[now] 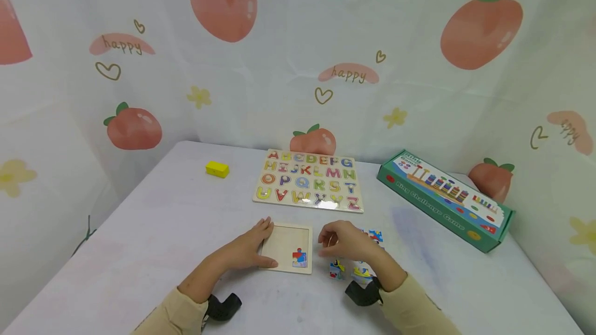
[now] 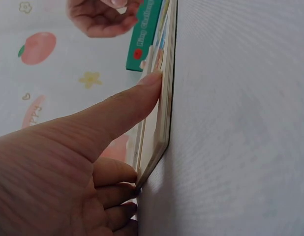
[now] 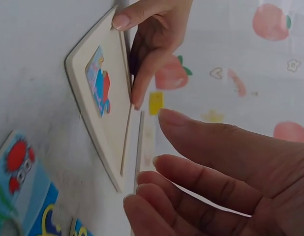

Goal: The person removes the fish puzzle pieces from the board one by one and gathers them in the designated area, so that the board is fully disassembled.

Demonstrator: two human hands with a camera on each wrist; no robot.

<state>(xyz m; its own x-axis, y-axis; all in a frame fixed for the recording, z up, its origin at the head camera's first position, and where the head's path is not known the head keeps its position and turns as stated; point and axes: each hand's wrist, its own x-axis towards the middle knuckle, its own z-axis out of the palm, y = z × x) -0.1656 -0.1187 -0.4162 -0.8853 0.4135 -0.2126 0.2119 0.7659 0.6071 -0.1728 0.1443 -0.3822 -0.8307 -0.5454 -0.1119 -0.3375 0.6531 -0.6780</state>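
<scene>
A square wooden puzzle tray [image 1: 286, 239] lies on the table, one blue and red jigsaw piece [image 1: 299, 258] inside its near right corner. The left hand [image 1: 249, 247] holds the tray at its left side, thumb over the near edge and fingers along the left edge. To the right of the tray hovers the right hand [image 1: 346, 241], fingers loosely bent, with nothing between thumb and fingertips in the right wrist view. Loose jigsaw pieces lie under and around it, among them one with a red crab [image 3: 24, 172]; the right hand and forearm partly hide them.
Behind the tray lies a wooden alphabet board [image 1: 307, 180]. A yellow block [image 1: 217, 169] sits at the back left. At the back right is a green Ring Challenge Game box [image 1: 447, 198]. A printed white curtain [image 1: 279, 66] hangs behind the table.
</scene>
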